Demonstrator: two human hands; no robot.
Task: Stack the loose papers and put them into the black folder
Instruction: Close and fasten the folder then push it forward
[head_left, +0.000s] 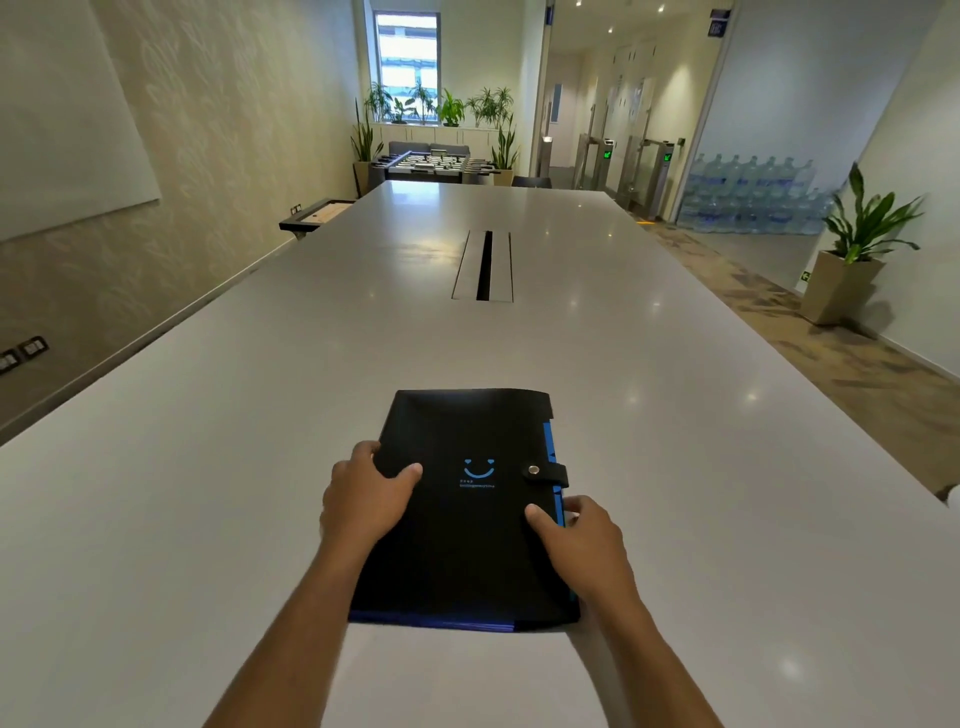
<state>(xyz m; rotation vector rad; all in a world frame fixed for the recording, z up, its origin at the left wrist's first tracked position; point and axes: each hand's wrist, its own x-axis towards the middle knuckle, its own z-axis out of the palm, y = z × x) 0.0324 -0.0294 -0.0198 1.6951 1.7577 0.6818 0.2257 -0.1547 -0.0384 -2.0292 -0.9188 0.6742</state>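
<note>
The black folder (467, 540) lies closed and flat on the white table (208, 493), near the front edge. It bears a blue smile logo, and a strap with a metal snap is fastened over its right side. Blue inner edges show along its right and near sides. My left hand (363, 499) grips the folder's left edge, thumb on the cover. My right hand (582, 545) grips the right edge below the strap, thumb on top. No loose papers are visible.
A cable slot (484, 266) runs along the table's middle, farther away. A potted plant (852, 260) stands on the floor at the right. A foosball table (431, 163) and stacked water bottles (753, 197) are at the far end.
</note>
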